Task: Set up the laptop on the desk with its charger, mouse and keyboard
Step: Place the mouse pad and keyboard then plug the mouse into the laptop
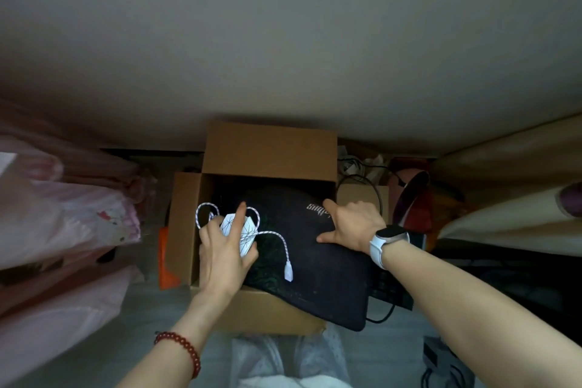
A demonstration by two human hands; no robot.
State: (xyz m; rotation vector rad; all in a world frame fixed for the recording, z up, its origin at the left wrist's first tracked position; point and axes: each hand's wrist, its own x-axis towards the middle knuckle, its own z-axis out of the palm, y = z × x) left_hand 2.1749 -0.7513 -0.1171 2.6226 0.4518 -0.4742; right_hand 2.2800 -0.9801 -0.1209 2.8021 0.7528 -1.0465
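White mouse (pixel 240 235) sits gripped in your left hand (pixel 222 257), fingers curled round it, above the cardboard box (pixel 267 148). Its cord (pixel 277 235) dangles loose beside that grip and could snag. Your right hand (pixel 349 224) presses flat on the black mat (pixel 318 280), which may slide.

The picture is dim and soft — light is weak and even, with no glare. The box (pixel 267 148) inside is dark shadow. Pink bags (pixel 63 214) at left are blurred, and the wide lens bends the edges — corners look smeared.
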